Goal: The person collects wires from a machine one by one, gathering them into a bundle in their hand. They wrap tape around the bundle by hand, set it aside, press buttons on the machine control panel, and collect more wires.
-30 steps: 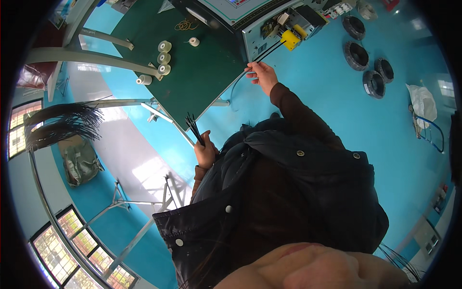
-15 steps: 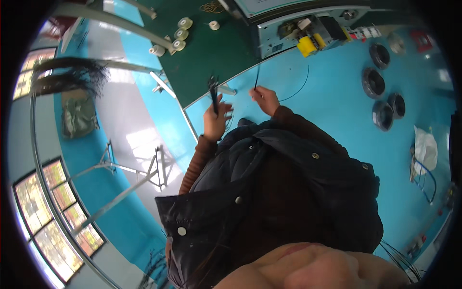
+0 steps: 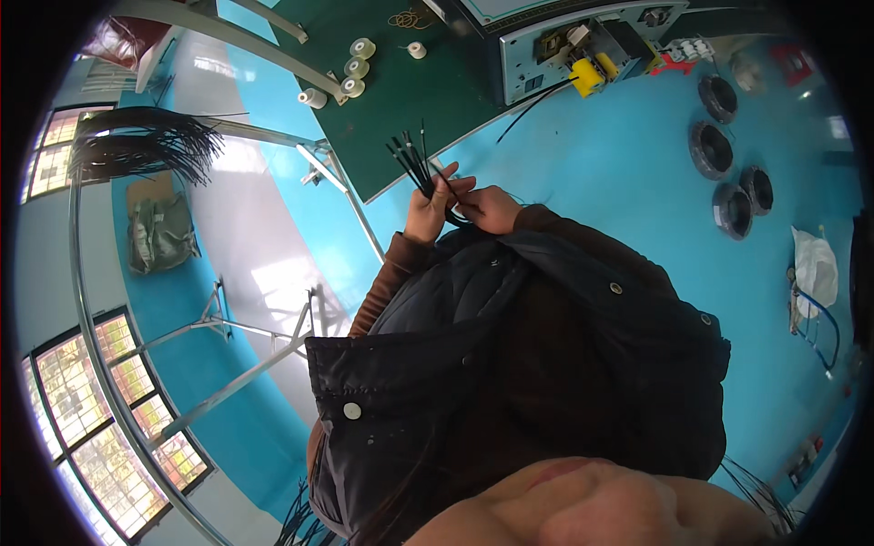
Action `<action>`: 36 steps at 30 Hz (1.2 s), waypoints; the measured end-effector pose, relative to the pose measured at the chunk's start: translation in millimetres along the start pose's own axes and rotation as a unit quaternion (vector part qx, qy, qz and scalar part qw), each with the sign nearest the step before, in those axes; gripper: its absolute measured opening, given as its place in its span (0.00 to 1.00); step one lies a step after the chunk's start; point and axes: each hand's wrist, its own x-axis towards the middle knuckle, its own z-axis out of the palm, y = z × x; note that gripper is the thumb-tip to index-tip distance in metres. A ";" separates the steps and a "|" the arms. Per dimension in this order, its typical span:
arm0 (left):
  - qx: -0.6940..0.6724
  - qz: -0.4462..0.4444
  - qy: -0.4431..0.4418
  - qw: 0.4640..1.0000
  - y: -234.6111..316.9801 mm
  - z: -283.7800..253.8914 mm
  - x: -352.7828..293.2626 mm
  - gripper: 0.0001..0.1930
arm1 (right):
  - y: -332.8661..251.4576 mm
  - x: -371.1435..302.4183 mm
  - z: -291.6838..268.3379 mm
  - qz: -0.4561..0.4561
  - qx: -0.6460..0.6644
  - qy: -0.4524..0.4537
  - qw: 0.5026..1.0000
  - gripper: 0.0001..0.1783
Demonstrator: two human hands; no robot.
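A bundle of thin black cables stands up from my left hand, whose thumb and fingers close round it; the upper ends fan out. My right hand is right beside it, fingers bent and pinching a black cable that runs to the bundle. Part of that cable and the lower ends of the bundle are hidden behind the hands. Farther off, another black cable sticks out of a machine with yellow rollers.
A green-topped table holds several pale spools and a coil of tan bands. Several black cable coils lie on the blue floor at right. More black cables hang over a metal rail at left.
My right hand has come toward me and left from near the machine, meeting my left hand. The cable it pinches is now at the bundle. The view has shifted slightly.
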 end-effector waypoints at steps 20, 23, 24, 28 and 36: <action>0.255 -0.018 0.246 0.935 -8.6 -73.8 -83.9 0.14 | 80.4 38.2 -103.4 0.174 0.536 0.361 0.743 0.24; 0.388 0.018 0.261 0.884 -22.0 -78.6 -91.0 0.13 | 73.8 45.4 -103.3 0.193 0.475 0.364 0.778 0.17; 0.385 0.001 0.265 0.884 -21.1 -74.7 -92.2 0.13 | 71.0 50.6 -102.2 0.224 0.417 0.388 0.791 0.14; 0.439 0.014 0.243 0.865 -14.5 -63.7 -93.0 0.11 | 62.8 53.4 -93.3 0.249 0.333 0.403 0.815 0.13; 0.423 -0.049 0.242 0.872 -15.1 -65.1 -84.6 0.14 | 61.7 50.3 -59.6 0.218 0.243 0.356 0.876 0.16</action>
